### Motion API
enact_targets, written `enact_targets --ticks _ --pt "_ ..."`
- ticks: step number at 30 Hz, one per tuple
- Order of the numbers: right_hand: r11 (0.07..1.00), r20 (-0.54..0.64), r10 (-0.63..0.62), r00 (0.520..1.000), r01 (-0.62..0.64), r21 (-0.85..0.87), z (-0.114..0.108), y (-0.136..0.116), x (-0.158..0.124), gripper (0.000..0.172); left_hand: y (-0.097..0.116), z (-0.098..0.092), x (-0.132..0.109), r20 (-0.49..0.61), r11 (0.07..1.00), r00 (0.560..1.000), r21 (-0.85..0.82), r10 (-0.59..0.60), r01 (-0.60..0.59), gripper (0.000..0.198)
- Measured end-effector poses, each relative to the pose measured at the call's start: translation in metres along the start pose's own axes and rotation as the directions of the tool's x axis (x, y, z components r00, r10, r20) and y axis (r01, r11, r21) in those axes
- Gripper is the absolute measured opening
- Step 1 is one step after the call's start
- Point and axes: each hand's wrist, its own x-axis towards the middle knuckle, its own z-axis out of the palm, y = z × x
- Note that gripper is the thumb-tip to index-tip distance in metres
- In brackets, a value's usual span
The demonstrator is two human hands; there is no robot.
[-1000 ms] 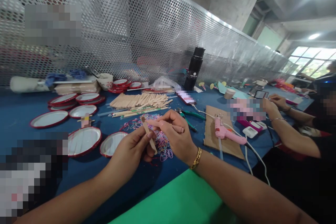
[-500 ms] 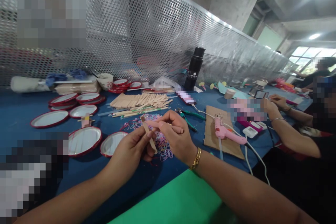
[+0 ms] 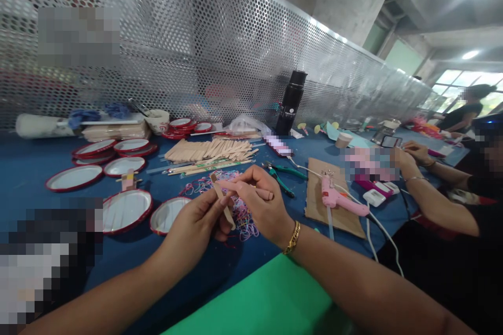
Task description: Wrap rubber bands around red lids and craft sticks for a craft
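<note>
My left hand (image 3: 202,214) pinches a flat wooden craft stick (image 3: 228,217), tilted, with a brown patch at its upper end. In my right hand (image 3: 269,214), fingers closed, is a pink marker (image 3: 265,194); its front end is at the upper part of the stick, though its tip is too small to make out. Beneath both hands lies a tangle of multicoloured loops of thread or bands (image 3: 247,227). A white, red-rimmed round lid (image 3: 167,214) is partly covered by my left wrist. Green cardstock (image 3: 259,298) lies below my right forearm.
Beyond the hands lie many craft sticks (image 3: 208,150) and green-handled pliers (image 3: 285,186). Red-rimmed lids (image 3: 74,178) spread leftward. A pink glue gun (image 3: 338,199) rests on cardboard (image 3: 314,209), its cord trailing right. A black bottle (image 3: 291,104) stands behind. A co-worker's hands (image 3: 408,159) work at right.
My hands, the craft stick and the marker stay almost in place; the marker's back end has shifted very slightly. At far right, a person in the background has moved a little.
</note>
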Motion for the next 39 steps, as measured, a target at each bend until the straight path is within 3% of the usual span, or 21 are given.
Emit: enact_targets --ticks 7,17,23,39 --pt "0.998 -0.034 -0.005 0.999 0.003 -0.060 -0.002 0.000 0.001 0.010 -0.005 -0.001 0.002 0.005 1.000 1.000 0.010 0.010 -0.010 0.032" --pt "1.000 -0.001 0.013 1.000 -0.013 -0.024 -0.001 -0.001 0.001 0.011 -0.003 -0.001 0.001 0.017 1.000 1.000 0.009 0.018 -0.018 0.034" --pt "0.999 -0.047 0.035 0.998 -0.037 -0.031 0.000 -0.005 0.003 0.017 -0.009 -0.004 0.005 0.023 1.000 1.000 0.016 0.021 -0.021 0.034" --pt "0.998 -0.059 0.049 0.997 -0.048 0.030 0.001 -0.008 0.003 0.014 -0.011 -0.005 0.005 -0.001 0.999 1.000 0.033 0.031 -0.031 0.034"
